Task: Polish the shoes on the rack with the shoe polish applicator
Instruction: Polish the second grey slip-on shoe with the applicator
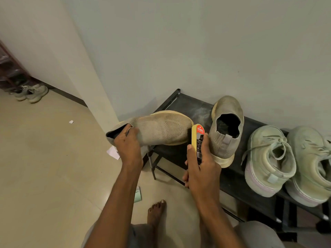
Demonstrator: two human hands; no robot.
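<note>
My left hand (127,145) grips a beige knit slip-on shoe (161,129) by its heel opening and holds it sideways in the air, toe pointing right. My right hand (200,167) holds the yellow shoe polish applicator (198,138) upright, its upper edge against the toe of that shoe. The matching slip-on (226,126) stands on the black shoe rack (231,178), toe toward the wall. To its right sit two pale green lace-up sneakers (268,158) on the same rack.
The rack stands against a grey wall, beside a projecting corner on the left. Another pair of sneakers (32,93) lies far left on the tiled floor. Paper scraps (113,152) and a green card (138,195) lie near my bare foot (155,213).
</note>
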